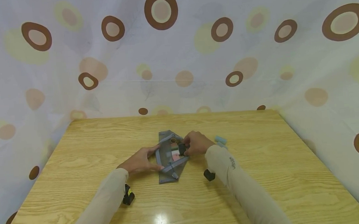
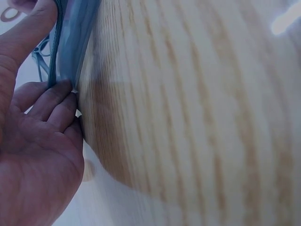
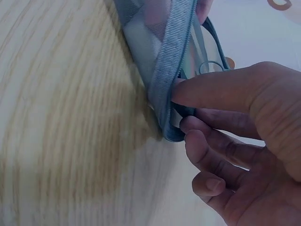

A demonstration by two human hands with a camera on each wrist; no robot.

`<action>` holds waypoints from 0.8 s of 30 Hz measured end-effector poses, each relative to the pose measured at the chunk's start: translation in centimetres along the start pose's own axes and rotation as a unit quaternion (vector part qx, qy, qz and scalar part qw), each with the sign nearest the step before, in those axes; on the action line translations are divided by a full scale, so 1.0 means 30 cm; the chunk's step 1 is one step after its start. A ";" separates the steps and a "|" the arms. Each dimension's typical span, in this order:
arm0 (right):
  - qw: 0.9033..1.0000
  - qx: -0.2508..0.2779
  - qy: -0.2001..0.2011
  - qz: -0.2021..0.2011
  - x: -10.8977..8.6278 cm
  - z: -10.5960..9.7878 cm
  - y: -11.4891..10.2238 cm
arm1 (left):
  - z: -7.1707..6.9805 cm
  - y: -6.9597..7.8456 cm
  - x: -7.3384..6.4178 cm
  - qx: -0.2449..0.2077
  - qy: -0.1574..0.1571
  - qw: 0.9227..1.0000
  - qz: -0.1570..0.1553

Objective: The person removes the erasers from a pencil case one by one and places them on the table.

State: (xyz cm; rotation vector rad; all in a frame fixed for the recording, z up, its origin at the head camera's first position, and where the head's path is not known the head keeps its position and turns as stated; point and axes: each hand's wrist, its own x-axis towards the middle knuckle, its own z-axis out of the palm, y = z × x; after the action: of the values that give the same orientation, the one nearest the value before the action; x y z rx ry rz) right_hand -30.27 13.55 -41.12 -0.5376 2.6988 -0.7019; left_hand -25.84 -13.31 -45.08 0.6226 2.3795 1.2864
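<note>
A grey-blue mesh zipper pouch (image 1: 166,178) is on the table with its mouth spread wide. Inside it show a pink and white piece (image 1: 176,155) and a small round brownish thing (image 1: 173,140). My left hand (image 1: 141,160) grips the pouch's left edge, thumb and fingers set apart along the zip; in the left wrist view the fingertips are at the zip tape (image 2: 55,52). Over the right side of the mouth, my right hand (image 1: 198,143) pinches a small black object (image 1: 182,149), whose kind I cannot tell. The right wrist view has the right thumb (image 3: 211,89) against the zip edge.
Two small light blue pieces (image 1: 220,139) lie on the wooden table (image 1: 106,134) just beyond the right wrist. A patterned cloth (image 1: 163,57) hangs behind the table and along both sides. Both wrists wear small black devices (image 1: 128,195).
</note>
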 end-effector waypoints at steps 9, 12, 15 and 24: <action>1.000 0.004 -0.006 0.001 -0.022 -0.046 -0.008 | -0.002 0.003 0.000 0.000 -0.002 1.000 -0.004; 1.000 0.010 -0.006 -0.006 -0.030 -0.059 -0.005 | -0.002 0.002 0.000 -0.001 -0.003 1.000 -0.004; 1.000 0.013 -0.003 -0.018 -0.038 -0.077 0.005 | -0.001 0.001 0.000 -0.002 -0.002 1.000 0.000; 0.999 0.014 0.021 -0.027 -0.070 -0.145 0.054 | 0.000 0.003 0.003 -0.006 -0.003 1.000 -0.004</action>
State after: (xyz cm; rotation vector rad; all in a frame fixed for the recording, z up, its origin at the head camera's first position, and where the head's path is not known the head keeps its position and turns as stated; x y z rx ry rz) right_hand -30.48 17.52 -37.92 -0.5986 2.7172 -0.7730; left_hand -25.89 -13.22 -45.01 0.6127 2.3657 1.2938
